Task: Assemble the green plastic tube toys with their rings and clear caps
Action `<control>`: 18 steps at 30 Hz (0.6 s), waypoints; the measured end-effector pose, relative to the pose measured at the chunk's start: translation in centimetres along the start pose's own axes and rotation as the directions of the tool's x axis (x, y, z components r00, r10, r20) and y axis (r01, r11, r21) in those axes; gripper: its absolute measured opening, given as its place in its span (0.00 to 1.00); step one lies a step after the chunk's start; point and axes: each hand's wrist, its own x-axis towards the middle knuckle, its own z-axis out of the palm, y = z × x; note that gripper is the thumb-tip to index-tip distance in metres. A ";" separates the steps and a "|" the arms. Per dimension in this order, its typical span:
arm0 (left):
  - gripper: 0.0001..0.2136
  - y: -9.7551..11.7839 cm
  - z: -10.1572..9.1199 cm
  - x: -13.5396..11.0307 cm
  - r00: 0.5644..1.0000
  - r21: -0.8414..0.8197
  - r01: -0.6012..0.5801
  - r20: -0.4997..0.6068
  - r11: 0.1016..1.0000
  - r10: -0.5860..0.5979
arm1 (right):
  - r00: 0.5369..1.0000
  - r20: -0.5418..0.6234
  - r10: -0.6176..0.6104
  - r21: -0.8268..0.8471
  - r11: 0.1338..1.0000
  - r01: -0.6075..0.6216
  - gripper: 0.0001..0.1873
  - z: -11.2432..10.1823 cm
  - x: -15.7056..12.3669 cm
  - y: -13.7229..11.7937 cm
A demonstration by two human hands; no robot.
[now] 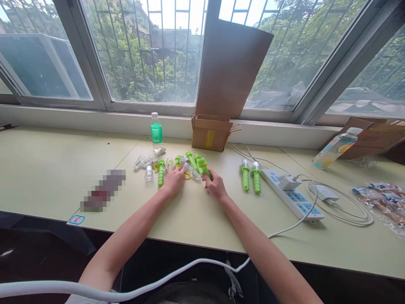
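My right hand (216,185) is closed around a green ribbed flashlight body (203,165), its wide threaded end tilted up and away from me. My left hand (174,179) reaches down among the loose parts, fingers bent together; what they pinch, if anything, is hidden. Close to its fingertips lie a yellow ring (187,175) and a clear plastic piece (192,170). Another green body (161,173) lies just left of this hand. Several more green bodies (190,158) are behind both hands. Clear caps (148,173) are scattered at the pile's left side.
Two green flashlights with clear heads (246,175) lie right of my hands, beside a white power strip (292,196) with cables. A water bottle (156,133) and an open cardboard box (211,133) stand behind. Another bottle (337,148) leans at far right. A white cable (158,280) crosses my forearms.
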 end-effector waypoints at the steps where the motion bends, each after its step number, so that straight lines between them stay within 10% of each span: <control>1: 0.07 0.0 0.0 0.1 1.000 -0.003 0.001 -0.010 1.000 -0.001 | 1.000 0.000 0.000 -0.001 1.000 0.000 0.19 0.0 0.0 0.0; 18: 0.09 0.2 -0.7 0.3 0.994 0.055 -0.048 -0.091 0.997 0.053 | 1.000 0.009 0.010 -0.004 1.000 -0.010 0.19 0.1 -0.1 0.0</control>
